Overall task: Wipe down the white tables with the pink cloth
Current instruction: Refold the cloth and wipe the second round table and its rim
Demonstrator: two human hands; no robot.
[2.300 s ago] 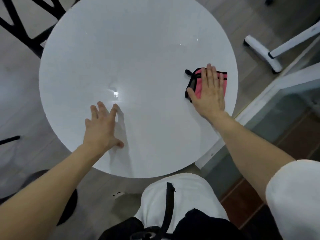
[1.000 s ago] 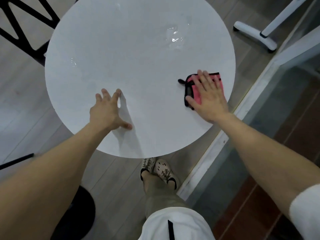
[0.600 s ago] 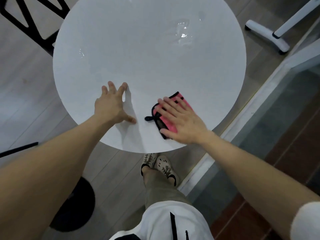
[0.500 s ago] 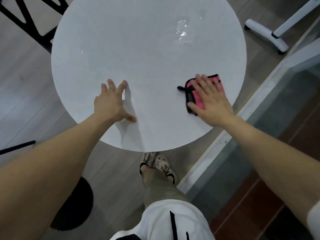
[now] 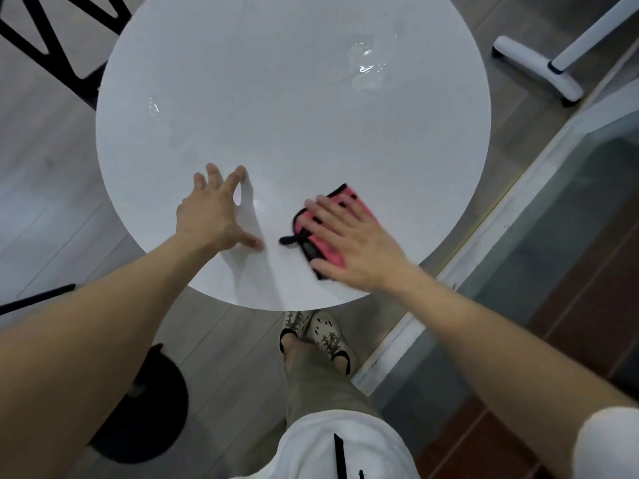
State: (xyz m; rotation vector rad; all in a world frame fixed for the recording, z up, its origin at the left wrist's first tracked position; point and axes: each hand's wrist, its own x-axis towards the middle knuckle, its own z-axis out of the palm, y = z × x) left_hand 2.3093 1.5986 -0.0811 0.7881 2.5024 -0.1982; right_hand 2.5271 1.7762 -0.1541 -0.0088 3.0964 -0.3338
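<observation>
— What takes up most of the view?

— A round, glossy white surface (image 5: 294,98), seen from above, over a grey wood-plank floor (image 5: 45,188). Both bare forearms reach onto its near half from the bottom corners.

— How does the left arm lie?

— It runs up from the lower left, nearly straight. The left hand (image 5: 211,210) is released, grasping nothing: the fingers are spread and straight with their tips on the surface, the thumb is out to the side, and the palm looks slightly raised.

— And the right?

— The right forearm comes in from the lower right with the wrist over the near rim. The right hand (image 5: 356,247) lies flat, fingers straight and a little apart, pointing up and to the left. It presses down on a folded pink cloth with black edging (image 5: 328,252); nothing is curled around it.

— Where exactly is that cloth?

— On the surface near the closest edge, right of centre, just beside the left thumb but not touching it. A small black loop (image 5: 288,240) sticks out of its left corner.

— Anything smaller?

— Wet streaks (image 5: 366,63) glint on the far right of the surface, and a fainter one (image 5: 152,107) on the left.
</observation>
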